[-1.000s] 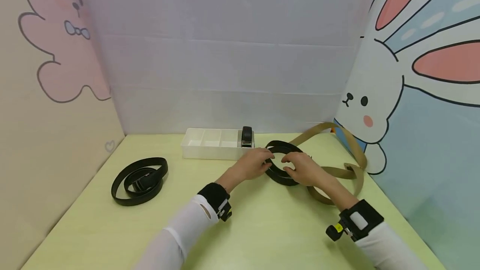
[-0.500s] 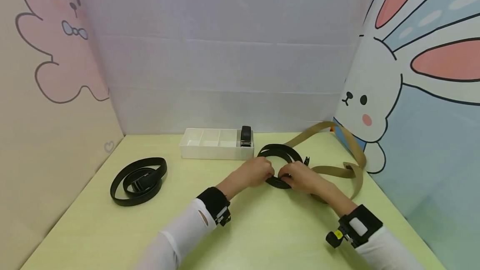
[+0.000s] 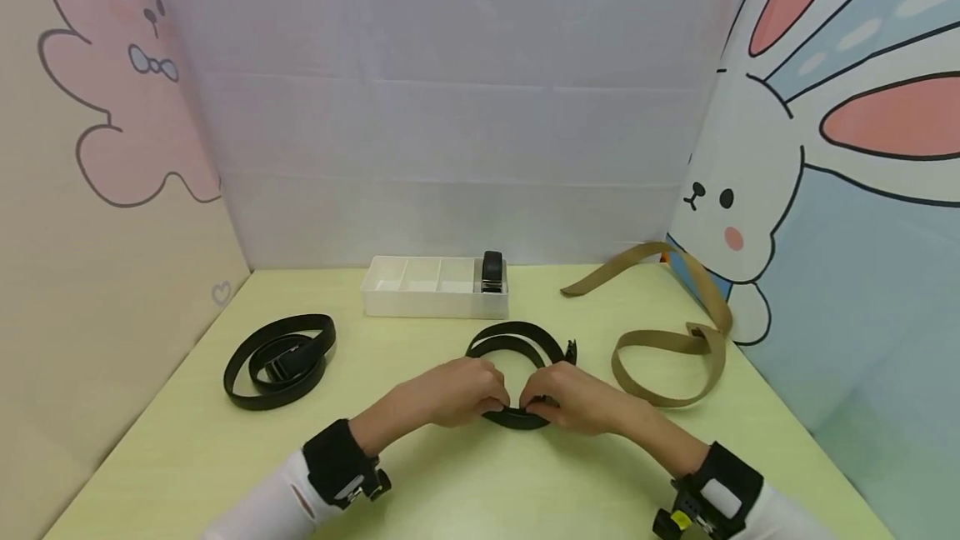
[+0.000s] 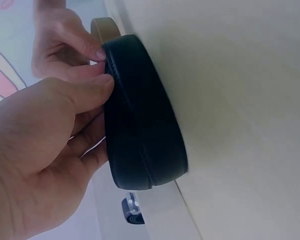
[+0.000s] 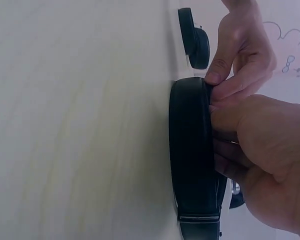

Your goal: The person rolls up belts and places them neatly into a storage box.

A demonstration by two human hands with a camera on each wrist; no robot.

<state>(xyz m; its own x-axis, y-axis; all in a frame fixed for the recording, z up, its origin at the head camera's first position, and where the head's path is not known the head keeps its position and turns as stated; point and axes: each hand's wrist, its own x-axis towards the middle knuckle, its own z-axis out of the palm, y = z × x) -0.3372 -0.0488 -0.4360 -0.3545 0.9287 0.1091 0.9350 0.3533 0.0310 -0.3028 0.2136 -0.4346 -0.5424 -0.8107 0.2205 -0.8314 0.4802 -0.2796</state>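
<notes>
A loosely coiled black belt (image 3: 517,330) stands on its edge on the table between the two hands. On its near side, my left hand (image 3: 459,392) pinches the strap between thumb and fingers. Close beside it, my right hand (image 3: 573,398) pinches the same near stretch of strap. In the left wrist view the belt (image 4: 140,115) shows two overlapping layers with a stitched edge, the left thumb lying on its upper edge. The right wrist view shows a loop band across the belt (image 5: 192,150), below the right fingers.
Another coiled black belt (image 3: 279,362) lies at the left. A white compartment box (image 3: 420,305) at the back holds a rolled black belt (image 3: 492,269) in its right end. A loosened tan belt (image 3: 663,342) sprawls on the right, against the wall.
Both hands have come nearer and to the left, bringing the coiled black belt away from the tan belt. Their fingers, looser around the coil a second ago, now pinch its near side.
</notes>
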